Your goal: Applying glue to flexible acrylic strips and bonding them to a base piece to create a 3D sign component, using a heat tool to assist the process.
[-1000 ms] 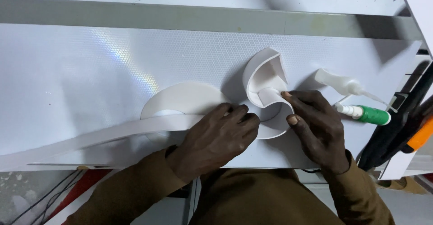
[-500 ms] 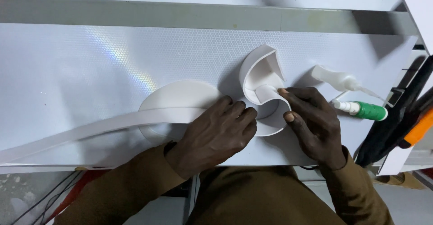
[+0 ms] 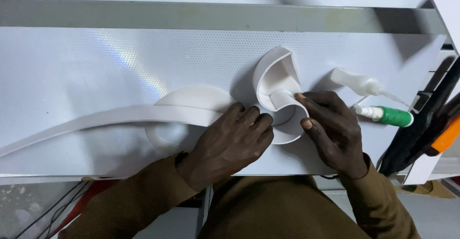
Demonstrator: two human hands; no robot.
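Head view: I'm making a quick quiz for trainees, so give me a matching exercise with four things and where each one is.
Things:
1. white bottle
2. green tube
3. long white strip
4. curved white piece

Places:
A. runs off to the left edge
B. stands up just above both hands
C. lies right of the right hand, nearer the person
D. lies right of the curved piece, farther from the person

Pairs: 1-D, 2-C, 3-A, 4-B

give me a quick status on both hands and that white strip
Left hand pressing flat on the white strip. Right hand pinching its curled end. Glue bottles lie apart at right, nothing blocking.
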